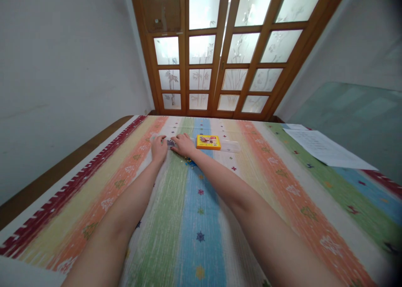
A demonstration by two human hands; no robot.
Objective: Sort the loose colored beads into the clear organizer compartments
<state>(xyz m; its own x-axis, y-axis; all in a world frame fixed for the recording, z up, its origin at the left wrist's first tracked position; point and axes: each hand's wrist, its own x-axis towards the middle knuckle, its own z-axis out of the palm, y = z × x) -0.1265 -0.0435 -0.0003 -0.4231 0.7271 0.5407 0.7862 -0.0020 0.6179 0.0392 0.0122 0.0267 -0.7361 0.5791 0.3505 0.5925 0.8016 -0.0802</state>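
Both my arms stretch far out over a striped, many-coloured cloth. My left hand and my right hand meet on a small dark patterned object lying on the cloth, fingers curled onto it from either side. What the object is I cannot make out. Just right of my right hand lies a flat yellow box with a picture on its lid, and a clear plastic lid or tray lies against it. A few small bits lie under my right wrist.
Sheets of white paper lie at the far right of the cloth. A wooden door with frosted glass panes stands beyond the far edge. White walls close in on both sides, and a glass pane leans at the right.
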